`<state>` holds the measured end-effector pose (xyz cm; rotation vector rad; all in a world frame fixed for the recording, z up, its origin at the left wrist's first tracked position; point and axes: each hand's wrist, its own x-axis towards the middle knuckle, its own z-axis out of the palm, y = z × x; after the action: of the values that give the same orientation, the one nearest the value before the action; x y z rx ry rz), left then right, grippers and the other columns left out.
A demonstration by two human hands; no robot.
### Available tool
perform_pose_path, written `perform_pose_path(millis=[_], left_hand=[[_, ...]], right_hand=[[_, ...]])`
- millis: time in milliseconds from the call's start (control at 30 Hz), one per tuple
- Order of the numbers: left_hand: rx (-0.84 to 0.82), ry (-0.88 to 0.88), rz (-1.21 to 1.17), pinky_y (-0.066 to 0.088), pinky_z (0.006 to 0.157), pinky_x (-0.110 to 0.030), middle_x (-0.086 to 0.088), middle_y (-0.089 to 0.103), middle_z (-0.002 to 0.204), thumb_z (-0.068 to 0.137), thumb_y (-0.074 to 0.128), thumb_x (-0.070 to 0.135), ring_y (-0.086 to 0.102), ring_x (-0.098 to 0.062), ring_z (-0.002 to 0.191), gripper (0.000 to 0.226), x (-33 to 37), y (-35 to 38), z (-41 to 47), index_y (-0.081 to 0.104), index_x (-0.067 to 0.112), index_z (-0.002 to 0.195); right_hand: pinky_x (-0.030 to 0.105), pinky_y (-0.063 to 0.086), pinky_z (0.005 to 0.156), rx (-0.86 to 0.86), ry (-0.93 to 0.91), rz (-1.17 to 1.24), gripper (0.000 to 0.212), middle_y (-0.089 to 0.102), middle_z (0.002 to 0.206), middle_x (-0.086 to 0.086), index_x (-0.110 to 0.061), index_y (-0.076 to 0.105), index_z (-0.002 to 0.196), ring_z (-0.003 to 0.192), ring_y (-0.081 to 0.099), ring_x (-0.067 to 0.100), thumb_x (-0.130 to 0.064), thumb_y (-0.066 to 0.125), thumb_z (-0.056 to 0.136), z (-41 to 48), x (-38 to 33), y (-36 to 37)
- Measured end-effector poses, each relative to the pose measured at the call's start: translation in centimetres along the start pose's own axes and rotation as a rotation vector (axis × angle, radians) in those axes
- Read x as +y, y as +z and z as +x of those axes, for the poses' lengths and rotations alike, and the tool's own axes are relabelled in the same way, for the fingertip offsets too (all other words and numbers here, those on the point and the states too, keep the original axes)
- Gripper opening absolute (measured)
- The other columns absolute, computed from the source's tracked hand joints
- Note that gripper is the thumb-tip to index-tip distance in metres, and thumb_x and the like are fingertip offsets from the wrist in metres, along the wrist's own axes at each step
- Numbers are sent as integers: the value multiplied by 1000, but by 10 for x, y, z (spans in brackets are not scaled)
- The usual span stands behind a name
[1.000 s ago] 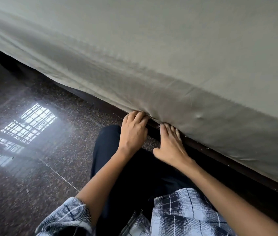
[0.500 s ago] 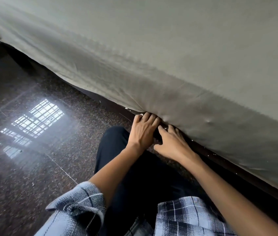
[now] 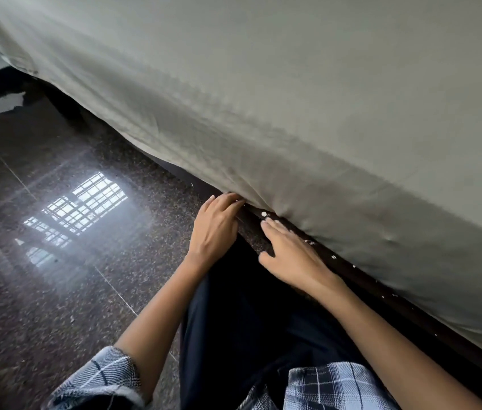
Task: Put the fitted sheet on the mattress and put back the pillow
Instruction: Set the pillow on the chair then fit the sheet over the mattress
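I see a bed with a dark wooden frame [image 3: 387, 294] on glossy, dark speckled stone floor [image 3: 56, 291]; a pale grey-green fitted sheet [image 3: 293, 99] covers the mattress, its hem hanging to the frame.

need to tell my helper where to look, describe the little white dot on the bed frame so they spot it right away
Start at the grey-green fitted sheet draped over the mattress and follow its lower hem down to the dark wooden bed frame. The white dot sits on that rail between the left hand and the right hand. It is round and larger than the specks further right.
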<state>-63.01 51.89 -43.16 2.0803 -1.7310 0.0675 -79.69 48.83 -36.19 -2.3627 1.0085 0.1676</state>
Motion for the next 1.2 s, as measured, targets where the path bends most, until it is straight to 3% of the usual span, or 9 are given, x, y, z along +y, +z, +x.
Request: perform_pose_path(millis=[200, 333, 567, 700, 800, 900, 1000, 1133, 1200], left_hand=[[76, 96, 131, 42, 100, -41, -2, 66, 106, 81, 41, 14, 63, -21, 100, 35, -4, 11, 16, 66, 14, 105], [34, 158, 263, 42, 98, -43, -4, 62, 97, 84, 41, 15, 60, -26, 97, 32, -8, 24, 23, 63, 12, 106], [-78, 62, 331, 27, 77, -35, 8, 63, 89, 81, 45, 26, 60, -16, 93, 19, -7, 22, 35, 61, 25, 91], [-245, 57, 237, 24, 92, -37, 8, 59, 116, 90, 42, 27, 49, -16, 119, 28, -11, 10, 41, 59, 23, 113], [-340, 62, 63, 42, 96, -36, 5, 62, 124, 85, 40, 21, 52, -21, 119, 41, -18, -17, 46, 61, 23, 120], [-48, -65, -48, 54, 82, -36, 5, 66, 119, 79, 32, 19, 62, -20, 107, 50, -33, -38, 37, 66, 24, 115], [-67, -77, 23, 50, 90, -44, -3, 59, 127, 73, 38, 6, 53, -25, 117, 55, -59, -36, 36, 60, 14, 123], [-53, -78, 183, 36, 108, -48, -9, 58, 126, 73, 54, -4, 44, -32, 129, 48, -67, -21, 43, 62, 10, 118], [-21, -115, 209, 36, 105, -49, -11, 59, 124, 72, 59, -6, 42, -37, 130, 46, -62, -15, 44, 63, 9, 115]], right_hand=[[23, 12, 115, 132, -83, -49, 64, 23, 156, 5, -7, 28, 147, 143, 23, 16, -10, 48, 85, 32, 2, 10], [18, 6, 114, 151, -102, -68, 63, 23, 156, 6, -6, 32, 145, 143, 22, 16, -11, 41, 83, 41, -3, 8], [28, 29, 107, 203, 56, 26, 45, 43, 141, 10, -2, 49, 123, 132, 40, 23, -9, 50, 78, 69, -26, 9], [34, 41, 96, 145, 151, 117, 42, 54, 129, 18, -4, 44, 123, 120, 51, 30, -9, 50, 81, 71, -35, 1], [38, 45, 86, 111, 175, 153, 38, 58, 121, 20, -9, 40, 120, 112, 56, 36, -12, 51, 84, 69, -30, -3], [37, 36, 101, 26, 149, 98, 54, 43, 139, 18, -9, 35, 134, 129, 42, 31, -20, 54, 85, 69, -33, -1], [40, 23, 113, -58, 138, 23, 71, 19, 151, 17, -13, 20, 146, 141, 19, 31, -31, 54, 87, 72, -46, 0], [39, 26, 109, -63, 132, -56, 59, 23, 149, 17, -14, 29, 140, 139, 23, 31, -31, 51, 88, 74, -46, -4], [38, 26, 109, -85, 122, -88, 61, 20, 151, 17, -15, 26, 143, 140, 22, 30, -31, 51, 89, 73, -46, -5]])
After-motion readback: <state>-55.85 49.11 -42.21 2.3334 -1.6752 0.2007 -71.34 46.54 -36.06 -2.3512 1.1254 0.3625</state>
